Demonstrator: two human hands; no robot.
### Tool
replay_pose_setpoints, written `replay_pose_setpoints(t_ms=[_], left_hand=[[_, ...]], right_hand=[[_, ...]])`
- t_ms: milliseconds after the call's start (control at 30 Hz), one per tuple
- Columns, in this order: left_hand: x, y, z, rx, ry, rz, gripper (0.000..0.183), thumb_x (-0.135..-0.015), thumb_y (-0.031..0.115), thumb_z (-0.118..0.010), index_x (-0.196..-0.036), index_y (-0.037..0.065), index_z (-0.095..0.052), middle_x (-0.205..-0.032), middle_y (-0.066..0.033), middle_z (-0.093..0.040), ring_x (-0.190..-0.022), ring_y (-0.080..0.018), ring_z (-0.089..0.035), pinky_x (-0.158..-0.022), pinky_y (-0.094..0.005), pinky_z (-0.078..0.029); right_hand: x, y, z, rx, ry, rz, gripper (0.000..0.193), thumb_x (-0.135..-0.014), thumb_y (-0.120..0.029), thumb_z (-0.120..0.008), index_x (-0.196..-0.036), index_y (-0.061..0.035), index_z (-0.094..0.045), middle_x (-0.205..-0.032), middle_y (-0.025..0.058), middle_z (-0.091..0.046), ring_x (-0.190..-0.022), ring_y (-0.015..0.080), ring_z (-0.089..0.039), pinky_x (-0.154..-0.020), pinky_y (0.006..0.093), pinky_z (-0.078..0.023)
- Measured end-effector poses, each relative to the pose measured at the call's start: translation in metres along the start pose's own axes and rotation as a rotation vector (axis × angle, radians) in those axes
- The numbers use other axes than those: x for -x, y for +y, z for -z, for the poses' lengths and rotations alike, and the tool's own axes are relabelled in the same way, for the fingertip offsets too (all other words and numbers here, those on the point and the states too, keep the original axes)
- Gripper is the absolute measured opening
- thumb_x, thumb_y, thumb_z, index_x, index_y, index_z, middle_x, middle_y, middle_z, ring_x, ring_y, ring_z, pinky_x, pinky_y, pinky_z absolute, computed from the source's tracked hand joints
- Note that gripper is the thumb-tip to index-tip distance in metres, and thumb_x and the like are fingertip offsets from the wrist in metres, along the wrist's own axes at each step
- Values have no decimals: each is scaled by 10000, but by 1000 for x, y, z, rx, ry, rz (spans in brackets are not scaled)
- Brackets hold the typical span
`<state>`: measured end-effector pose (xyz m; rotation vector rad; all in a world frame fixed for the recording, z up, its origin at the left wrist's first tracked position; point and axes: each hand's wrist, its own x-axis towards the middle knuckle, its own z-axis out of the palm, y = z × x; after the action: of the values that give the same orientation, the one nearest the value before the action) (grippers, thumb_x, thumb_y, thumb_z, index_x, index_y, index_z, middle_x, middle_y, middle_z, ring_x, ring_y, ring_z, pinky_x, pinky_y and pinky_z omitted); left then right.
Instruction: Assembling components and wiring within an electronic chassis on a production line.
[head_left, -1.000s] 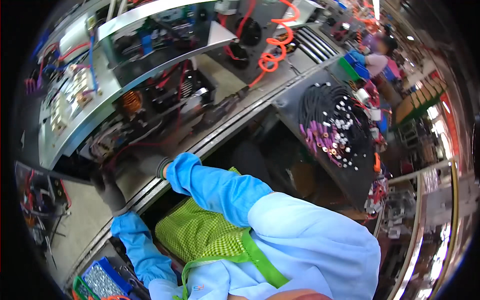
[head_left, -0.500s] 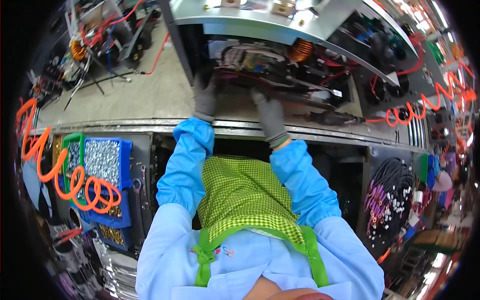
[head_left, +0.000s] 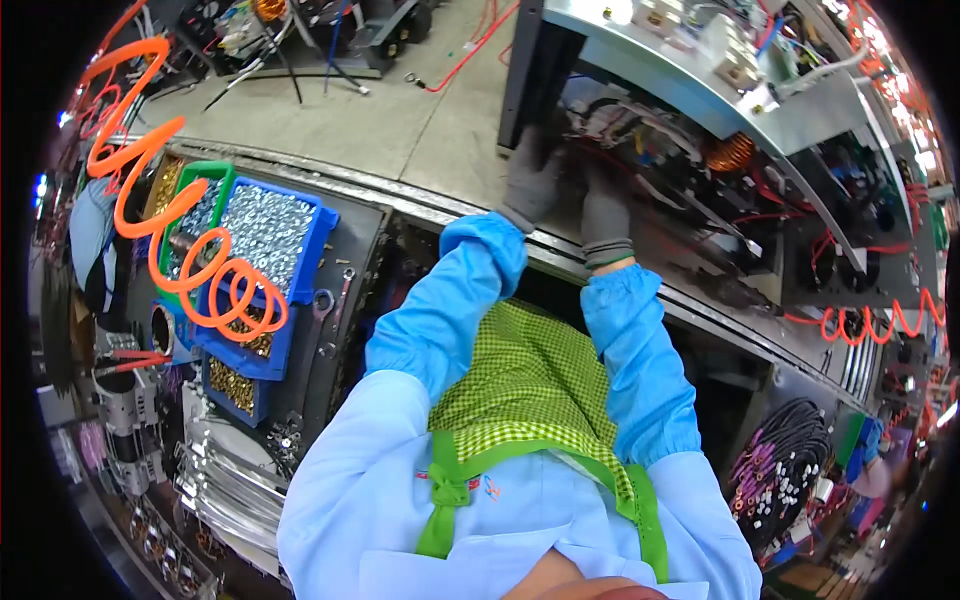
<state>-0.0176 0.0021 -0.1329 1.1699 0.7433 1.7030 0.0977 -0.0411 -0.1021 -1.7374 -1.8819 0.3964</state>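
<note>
Reaching side by side into the open machine chassis (head_left: 700,170) just beyond, gloved left hand (head_left: 533,180) and right hand (head_left: 603,205) sit among its wiring (head_left: 640,130), grip undeterminable

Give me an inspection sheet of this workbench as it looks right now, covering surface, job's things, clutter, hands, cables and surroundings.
Surface: grey bench top, bare in the middle.
Job's things: open metal chassis with wiring and a copper coil.
Clutter: blue bin of screws, green bin, wrench.
Hands: left hand and right hand, gloved grey, both reaching into the chassis; grip hidden.
Cables: orange coiled hose; black cable bundle.
Surroundings: more units on the bench behind.
</note>
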Motion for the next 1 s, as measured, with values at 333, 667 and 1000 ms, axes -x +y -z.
replay_pose_setpoints(t_ms=[333, 667, 1000], left_hand=[[-15, 11, 14, -269, -244, -219, 273, -866, 28, -617, -1133, 25, -563, -1091, -84, -619, -1010, -174, -583, -859, -295, -475], [-7, 23, 0, 12, -94, 119, 318, -853, 99, -646, -1144, 5, -559, -1067, -113, -627, -996, -195, -586, -880, -316, -462], [-9, 33, 0, -159, -118, -18, 322, -856, 114, -624, -1153, 8, -561, -1063, -124, -642, -984, -215, -605, -890, -316, -461]], right_hand=[[36, -37, 59, -495, -80, -142, 426, -885, -209, -571, -1248, 4, -505, -1193, 192, -556, -1110, 279, -537, -949, 333, -421], [144, 99, 183, 584, 55, 103, 499, -803, -351, -647, -1209, -81, -543, -1176, 182, -538, -1102, 361, -490, -941, 452, -385], [117, 177, 257, 732, -449, -226, 474, -733, -197, -592, -1194, -92, -549, -1191, 205, -530, -1010, 407, -563, -865, 472, -474]])
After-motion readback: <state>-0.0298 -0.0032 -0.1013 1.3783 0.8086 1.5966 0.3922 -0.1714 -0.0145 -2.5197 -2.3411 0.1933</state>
